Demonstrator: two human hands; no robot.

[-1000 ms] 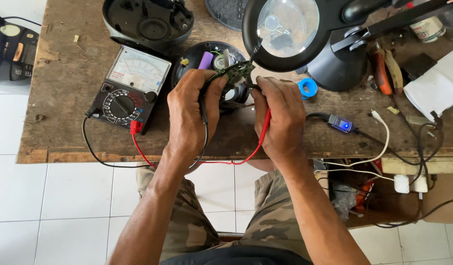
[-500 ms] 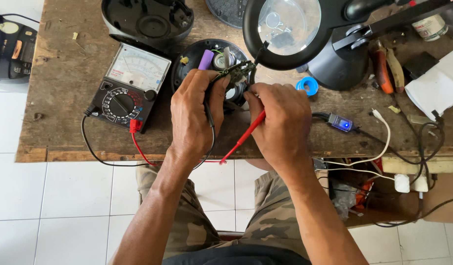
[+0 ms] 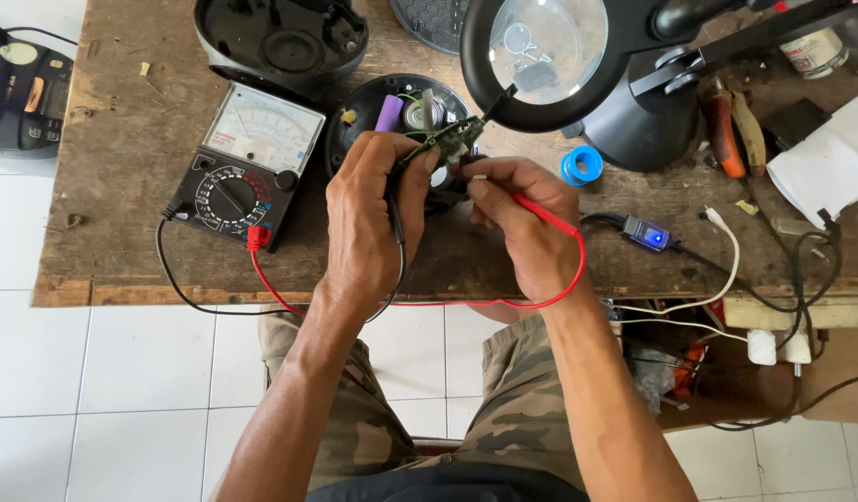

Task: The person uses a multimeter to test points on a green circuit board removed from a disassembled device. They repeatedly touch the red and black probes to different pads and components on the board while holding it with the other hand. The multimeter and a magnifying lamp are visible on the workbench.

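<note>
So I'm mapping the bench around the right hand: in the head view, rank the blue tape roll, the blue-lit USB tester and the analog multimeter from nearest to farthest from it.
From the right hand:
1. Blue tape roll, just above and to its right, by the lamp base.
2. Blue-lit USB tester, farther right on the bench; close to the roll's distance, so a narrow call.
3. Analog multimeter, far left, beyond the left hand.

The workbench (image 3: 122, 186) is rough, weathered, matt wood. At 10 o'clock, the multimeter (image 3: 246, 165) has a matt black plastic case with a glossy dial window. The magnifier lamp (image 3: 548, 51), at 12 o'clock, carries smooth clear glass in a black rim. The red probe lead (image 3: 540, 212) is smooth plastic-coated.
</note>
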